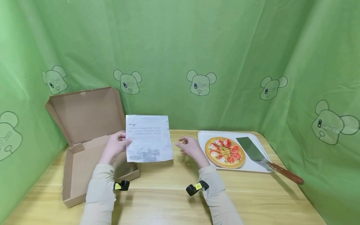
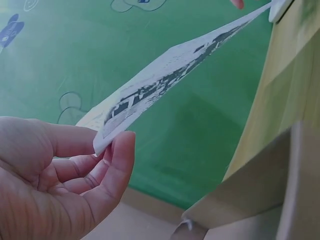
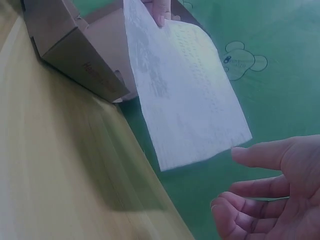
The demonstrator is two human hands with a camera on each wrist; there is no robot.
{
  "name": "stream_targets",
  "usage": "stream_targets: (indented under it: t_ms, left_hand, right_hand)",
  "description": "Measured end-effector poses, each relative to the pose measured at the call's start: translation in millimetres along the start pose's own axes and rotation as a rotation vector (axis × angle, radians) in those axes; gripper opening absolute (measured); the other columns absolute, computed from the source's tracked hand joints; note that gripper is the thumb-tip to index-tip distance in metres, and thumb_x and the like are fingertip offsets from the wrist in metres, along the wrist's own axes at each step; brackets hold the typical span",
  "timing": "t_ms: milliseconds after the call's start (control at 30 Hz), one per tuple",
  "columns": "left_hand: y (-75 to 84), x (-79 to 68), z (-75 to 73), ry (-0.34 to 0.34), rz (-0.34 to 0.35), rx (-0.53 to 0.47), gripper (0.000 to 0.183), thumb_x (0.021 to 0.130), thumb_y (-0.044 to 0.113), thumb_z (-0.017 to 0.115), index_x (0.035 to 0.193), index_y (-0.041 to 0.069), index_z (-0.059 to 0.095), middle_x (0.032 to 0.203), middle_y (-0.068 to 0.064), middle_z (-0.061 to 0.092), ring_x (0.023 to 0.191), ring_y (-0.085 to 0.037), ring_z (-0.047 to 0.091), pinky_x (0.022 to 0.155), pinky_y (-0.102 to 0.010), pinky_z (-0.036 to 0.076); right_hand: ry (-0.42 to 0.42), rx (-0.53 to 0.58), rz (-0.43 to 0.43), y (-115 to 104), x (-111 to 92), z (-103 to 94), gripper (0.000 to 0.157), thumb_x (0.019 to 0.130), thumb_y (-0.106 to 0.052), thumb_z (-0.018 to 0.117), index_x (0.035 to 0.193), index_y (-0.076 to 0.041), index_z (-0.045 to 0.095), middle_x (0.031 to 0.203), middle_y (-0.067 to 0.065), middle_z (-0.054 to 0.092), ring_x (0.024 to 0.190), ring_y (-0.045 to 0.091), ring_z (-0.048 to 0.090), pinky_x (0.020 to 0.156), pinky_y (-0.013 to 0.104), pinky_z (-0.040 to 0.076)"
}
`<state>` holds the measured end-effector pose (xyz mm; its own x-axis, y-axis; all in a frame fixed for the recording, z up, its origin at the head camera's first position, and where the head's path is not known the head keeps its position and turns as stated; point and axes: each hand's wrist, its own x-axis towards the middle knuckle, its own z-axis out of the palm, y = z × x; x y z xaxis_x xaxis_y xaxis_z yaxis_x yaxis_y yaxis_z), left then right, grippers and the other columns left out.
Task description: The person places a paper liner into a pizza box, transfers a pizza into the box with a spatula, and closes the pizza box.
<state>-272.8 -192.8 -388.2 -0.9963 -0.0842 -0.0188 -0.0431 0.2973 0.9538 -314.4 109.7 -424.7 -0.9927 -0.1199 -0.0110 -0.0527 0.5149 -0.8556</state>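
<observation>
My left hand (image 1: pixel 114 146) pinches a printed sheet of paper (image 1: pixel 149 139) by its left edge, thumb on one face and fingers behind. The sheet stands upright above the table, its pale print showing through mirrored in the head view. In the left wrist view the paper (image 2: pixel 160 85) appears nearly edge-on. My right hand (image 1: pixel 192 149) is off the sheet's right edge with fingers loosely bent and nothing held. From the right wrist, the thumb (image 3: pixel 260 154) shows close by the paper's lower corner. An open cardboard pizza box (image 1: pixel 87 114) stands at the left, partly behind my left hand.
At the right lies a white tray (image 1: pixel 202 136) bearing a pizza (image 1: pixel 225 152) and a spatula (image 1: pixel 251 149), whose wooden handle (image 1: pixel 287 173) juts past the tray's edge. Green curtain (image 1: pixel 174 37) with bear outlines surrounds the wooden table (image 1: pixel 157 200).
</observation>
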Motion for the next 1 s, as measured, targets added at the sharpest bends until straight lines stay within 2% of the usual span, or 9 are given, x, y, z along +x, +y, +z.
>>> stream_targets:
  t_ms: [133, 333, 500, 667, 867, 1000]
  left_hand:
    - [-3.2, -7.5, -16.1, 0.012, 0.012, 0.012, 0.03, 0.094, 0.002, 0.057, 0.117, -0.015, 0.05, 0.087, -0.003, 0.06, 0.07, -0.002, 0.06, 0.067, -0.019, 0.058]
    - [-6.8, -25.4, -44.7, 0.044, -0.007, 0.038, 0.035, 0.094, 0.004, 0.057, 0.122, -0.014, 0.048, 0.083, 0.005, 0.062, 0.07, 0.0, 0.06, 0.067, -0.017, 0.056]
    - [-8.4, -36.8, -67.8, 0.081, -0.017, 0.055, 0.04, 0.095, 0.007, 0.058, 0.126, -0.014, 0.046, 0.081, 0.012, 0.061, 0.071, 0.002, 0.06, 0.067, -0.016, 0.056]
    - [-12.9, -45.2, -89.0, 0.106, -0.035, 0.035, 0.043, 0.095, 0.01, 0.06, 0.128, -0.013, 0.044, 0.081, 0.016, 0.061, 0.073, 0.002, 0.06, 0.069, -0.017, 0.056]
    - [-20.2, -52.8, -109.2, 0.12, -0.048, 0.018, 0.041, 0.095, 0.01, 0.06, 0.125, -0.012, 0.044, 0.078, 0.02, 0.062, 0.073, 0.002, 0.062, 0.07, -0.017, 0.057]
    - [-26.5, -55.5, -120.9, 0.13, -0.049, -0.018, 0.039, 0.094, 0.008, 0.061, 0.123, -0.012, 0.044, 0.076, 0.021, 0.063, 0.072, 0.002, 0.063, 0.068, -0.016, 0.057]
  right_hand:
    - [0.013, 0.016, -0.027, -4, -2, 4.2, 0.036, 0.088, -0.021, 0.071, 0.117, 0.0, 0.064, 0.094, 0.014, 0.066, 0.072, 0.019, 0.067, 0.067, 0.038, 0.062]
    - [-0.001, 0.019, -0.055, -9, -6, 12.4, 0.034, 0.088, -0.02, 0.072, 0.115, 0.0, 0.065, 0.09, 0.012, 0.066, 0.07, 0.019, 0.067, 0.07, 0.044, 0.062]
    - [-0.03, -0.001, -0.086, -15, -9, 19.2, 0.034, 0.088, -0.019, 0.071, 0.115, 0.001, 0.064, 0.088, 0.011, 0.065, 0.076, 0.03, 0.069, 0.069, 0.047, 0.061]
    - [-0.079, -0.026, -0.124, -20, -11, 29.8, 0.036, 0.089, -0.02, 0.07, 0.116, 0.002, 0.063, 0.088, 0.013, 0.065, 0.081, 0.039, 0.069, 0.067, 0.046, 0.061]
    - [-0.114, -0.032, -0.142, -24, -12, 44.6, 0.039, 0.089, -0.02, 0.07, 0.117, 0.004, 0.062, 0.088, 0.013, 0.065, 0.077, 0.039, 0.069, 0.063, 0.042, 0.061]
    - [-0.126, -0.042, -0.156, -27, -12, 56.3, 0.038, 0.088, -0.022, 0.07, 0.116, 0.003, 0.062, 0.086, 0.011, 0.065, 0.076, 0.039, 0.069, 0.057, 0.034, 0.059]
